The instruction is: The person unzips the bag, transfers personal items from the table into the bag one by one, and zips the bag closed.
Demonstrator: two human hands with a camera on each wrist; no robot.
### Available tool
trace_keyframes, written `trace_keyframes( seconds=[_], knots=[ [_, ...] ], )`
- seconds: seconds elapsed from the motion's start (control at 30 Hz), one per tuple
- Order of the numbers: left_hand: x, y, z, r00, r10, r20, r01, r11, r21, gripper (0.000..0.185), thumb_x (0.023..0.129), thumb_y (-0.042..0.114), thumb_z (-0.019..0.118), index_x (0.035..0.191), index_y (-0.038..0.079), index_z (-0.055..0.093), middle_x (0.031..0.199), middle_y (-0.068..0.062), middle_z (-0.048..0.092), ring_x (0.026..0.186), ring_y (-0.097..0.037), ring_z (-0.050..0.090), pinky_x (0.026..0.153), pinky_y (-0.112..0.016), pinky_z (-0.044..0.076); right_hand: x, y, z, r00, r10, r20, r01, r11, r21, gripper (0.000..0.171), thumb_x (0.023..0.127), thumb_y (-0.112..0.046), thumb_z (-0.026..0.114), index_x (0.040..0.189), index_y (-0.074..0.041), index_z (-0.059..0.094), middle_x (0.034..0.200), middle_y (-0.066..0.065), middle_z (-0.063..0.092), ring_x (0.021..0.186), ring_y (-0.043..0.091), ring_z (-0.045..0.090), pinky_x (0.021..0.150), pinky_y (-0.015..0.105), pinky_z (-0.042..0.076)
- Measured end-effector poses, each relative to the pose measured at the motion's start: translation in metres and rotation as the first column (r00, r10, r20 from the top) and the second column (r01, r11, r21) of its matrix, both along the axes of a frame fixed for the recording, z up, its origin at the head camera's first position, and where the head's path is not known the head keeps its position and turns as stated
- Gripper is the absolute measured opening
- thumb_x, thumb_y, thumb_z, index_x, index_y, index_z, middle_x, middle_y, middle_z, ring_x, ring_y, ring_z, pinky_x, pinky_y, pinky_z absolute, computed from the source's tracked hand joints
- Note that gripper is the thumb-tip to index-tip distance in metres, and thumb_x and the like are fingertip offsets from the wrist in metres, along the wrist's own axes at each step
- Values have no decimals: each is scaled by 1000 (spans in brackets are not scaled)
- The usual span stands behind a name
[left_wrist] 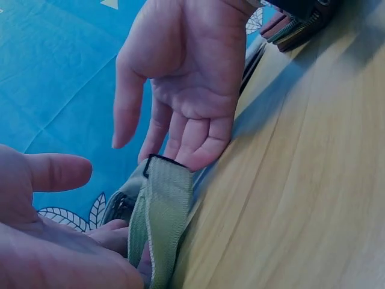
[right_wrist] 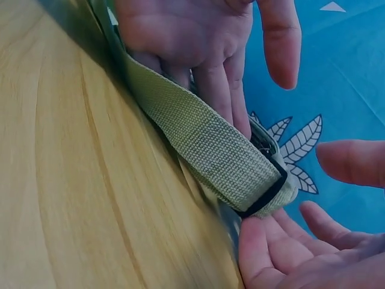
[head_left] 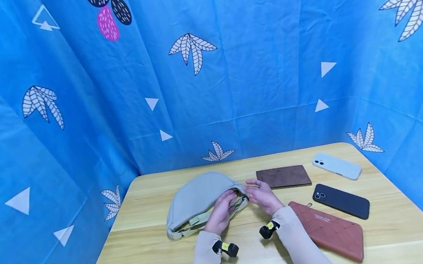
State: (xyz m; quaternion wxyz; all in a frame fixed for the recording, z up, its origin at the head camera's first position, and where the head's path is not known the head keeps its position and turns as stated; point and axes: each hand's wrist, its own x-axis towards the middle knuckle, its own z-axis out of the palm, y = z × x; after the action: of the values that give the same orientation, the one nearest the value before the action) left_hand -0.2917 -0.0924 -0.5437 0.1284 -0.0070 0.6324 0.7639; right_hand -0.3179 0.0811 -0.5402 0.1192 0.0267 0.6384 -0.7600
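1. Evidently, the pale bag (head_left: 199, 195) lies left of centre on the wooden table (head_left: 139, 255), with wood surface showing between it and the left, front and back edges.
2. To the right, room is tighter: a dark brown wallet (head_left: 283, 177) lies near the right hand (head_left: 264, 196), a reddish wallet (head_left: 332, 232) beside that forearm, and a black phone (head_left: 340, 201) and a pale phone (head_left: 337, 166) farther out.
3. The left hand (head_left: 220, 215) has its fingers extended behind the bag's strap (right_wrist: 198, 132), thumb apart, pinching nothing.
4. The right hand's loosely bent fingertips touch the bag's end by the black slider (right_wrist: 266, 197); its thumb stands well away, no firm hold visible.
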Motion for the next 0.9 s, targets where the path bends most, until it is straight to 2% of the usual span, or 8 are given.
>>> trace_keyframes(
  seconds=[0.13, 0.2, 0.3, 0.47, 0.57, 0.73, 0.9],
  knots=[
    [0, 4, 0, 1000, 6, -8, -6, 1000, -7, 55, 102, 12, 50, 152, -8, 36, 158, -26, 40, 133, -28, 47, 98, -29, 36, 2, 2, 2, 1000, 23, 0, -23, 1000, 18, 52, 102, -12, 62, 147, 4, 43, 121, 12, 69, 93, 9, 65, 83, 28, 51],
    [0, 6, 0, 1000, 13, -15, -13, 1000, -9, 52, 102, 11, 50, 150, -7, 38, 155, -25, 45, 132, -27, 48, 97, -29, 35, 2, 3, 2, 1000, 29, -5, -29, 999, 30, 50, 102, -9, 61, 147, 4, 44, 127, 18, 68, 96, 11, 66, 85, 28, 52],
    [-1, 7, 0, 999, 26, -22, -26, 1000, -8, 47, 102, 12, 51, 145, -6, 44, 142, -19, 57, 120, -19, 53, 94, -29, 36, 1, 2, 1, 999, 30, -12, -30, 999, 40, 48, 101, -7, 61, 146, 5, 46, 132, 23, 66, 100, 13, 67, 86, 29, 53],
    [-2, 8, 1, 999, 52, 5, -52, 998, 30, 42, 102, 11, 53, 139, -6, 48, 121, -5, 67, 103, -12, 57, 90, -26, 40, 1, 2, -2, 1000, 23, -11, -23, 999, 37, 46, 100, -6, 61, 143, 5, 49, 130, 22, 67, 99, 13, 68, 85, 29, 54],
    [-2, 7, 2, 998, 58, 14, -58, 998, 36, 44, 101, 10, 54, 141, -8, 47, 121, -4, 67, 102, -12, 56, 89, -26, 41, 0, 2, -3, 1000, 21, -19, -20, 999, 32, 45, 100, -4, 61, 142, 6, 50, 129, 23, 66, 98, 13, 68, 84, 28, 54],
    [0, 2, 0, 998, 65, 11, -65, 998, 26, 50, 101, 7, 53, 147, -11, 43, 130, -12, 65, 107, -13, 58, 90, -26, 43, 1, 1, -5, 1000, 8, -18, -8, 1000, 10, 42, 100, 0, 58, 141, 8, 50, 133, 26, 63, 98, 12, 67, 82, 24, 55],
    [1, -2, 0, 994, 111, 4, -111, 993, 40, 46, 102, 5, 52, 145, -11, 48, 128, -13, 72, 102, -7, 66, 83, -22, 50, 2, 2, -5, 1000, -3, -18, 2, 999, -32, 42, 99, 3, 57, 140, 10, 49, 124, 20, 66, 95, 11, 67, 79, 21, 54]
  ],
)
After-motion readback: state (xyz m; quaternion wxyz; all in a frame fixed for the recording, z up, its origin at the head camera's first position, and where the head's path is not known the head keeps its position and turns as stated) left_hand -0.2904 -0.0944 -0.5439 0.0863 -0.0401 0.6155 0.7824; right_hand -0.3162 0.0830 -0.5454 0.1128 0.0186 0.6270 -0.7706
